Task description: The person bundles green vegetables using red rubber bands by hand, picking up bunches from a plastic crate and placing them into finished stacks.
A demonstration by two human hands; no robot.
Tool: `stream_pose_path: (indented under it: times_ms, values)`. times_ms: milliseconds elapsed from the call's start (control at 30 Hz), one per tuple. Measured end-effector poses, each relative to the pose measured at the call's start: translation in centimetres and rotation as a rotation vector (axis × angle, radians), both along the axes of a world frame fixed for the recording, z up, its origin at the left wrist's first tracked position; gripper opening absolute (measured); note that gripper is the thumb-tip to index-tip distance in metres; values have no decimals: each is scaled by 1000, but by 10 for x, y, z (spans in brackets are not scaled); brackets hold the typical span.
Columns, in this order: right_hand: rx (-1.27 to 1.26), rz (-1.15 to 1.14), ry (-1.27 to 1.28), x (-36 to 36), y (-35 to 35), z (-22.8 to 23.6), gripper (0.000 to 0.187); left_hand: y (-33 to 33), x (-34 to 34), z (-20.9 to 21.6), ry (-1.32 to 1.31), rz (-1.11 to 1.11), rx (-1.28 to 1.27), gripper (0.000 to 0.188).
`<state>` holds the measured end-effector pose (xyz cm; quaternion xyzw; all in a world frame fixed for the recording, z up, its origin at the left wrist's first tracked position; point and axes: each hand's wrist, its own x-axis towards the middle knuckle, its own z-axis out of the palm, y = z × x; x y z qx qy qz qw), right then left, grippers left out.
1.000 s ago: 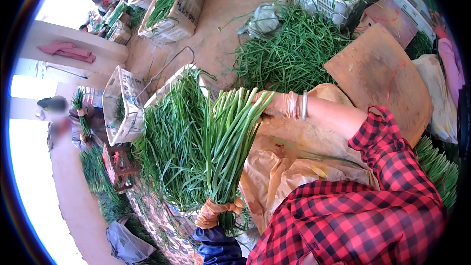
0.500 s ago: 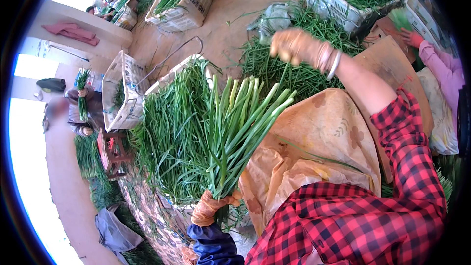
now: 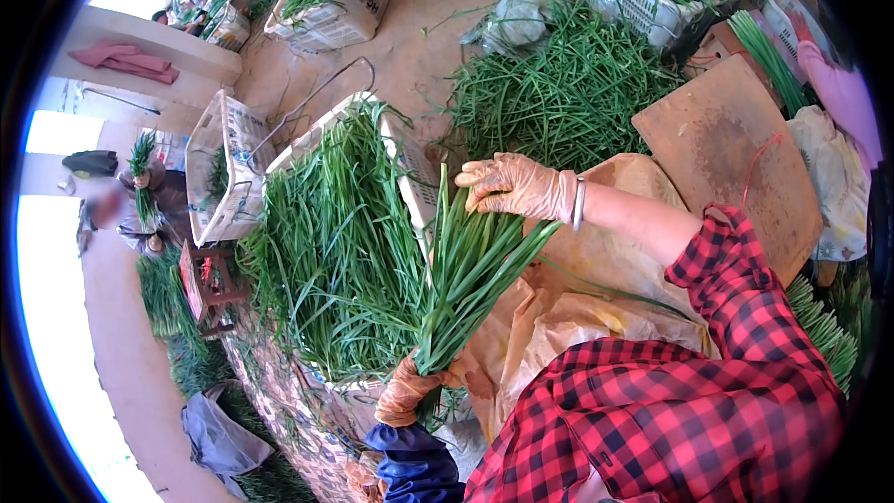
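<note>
In my left hand (image 3: 410,391), gloved in a thin tan glove, is the lower end of a bunch of chives (image 3: 466,279), long green stalks fanning upward with paler tips. My right hand (image 3: 517,188), also gloved, has its fingers bent over the upper ends of the same stalks; the exact grip of its fingertips is partly hidden. Just left of the bunch, a white crate (image 3: 406,163) is heaped with loose leafy greens (image 3: 326,251). A tan floral apron (image 3: 596,293) covers my lap, with a thin loose stalk lying across it.
Beyond my right hand lies a pile of cut greens (image 3: 559,93) beside a clear plastic bag (image 3: 515,23). A brown board (image 3: 736,144) leans to the right, near a co-worker's pink sleeve (image 3: 843,98). More crates (image 3: 340,5) stand farther off. Another person (image 3: 168,191) holds a bunch at left.
My right hand has come down and left from above the floor pile onto the bunch's upper ends. The stalks are drawn closer together. The left hand keeps its hold.
</note>
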<state>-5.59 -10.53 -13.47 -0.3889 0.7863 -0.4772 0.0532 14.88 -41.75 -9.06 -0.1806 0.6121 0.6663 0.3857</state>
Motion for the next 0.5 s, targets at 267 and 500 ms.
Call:
stream_pose_path:
  times_ms: [267,500]
  values:
    - [-660,-255,-617,-15,20,52,19,-9,6,-20,73,7,113,31]
    - [485,-687,204,-50,67,76,72,-15,19,-38,105,78,176,32]
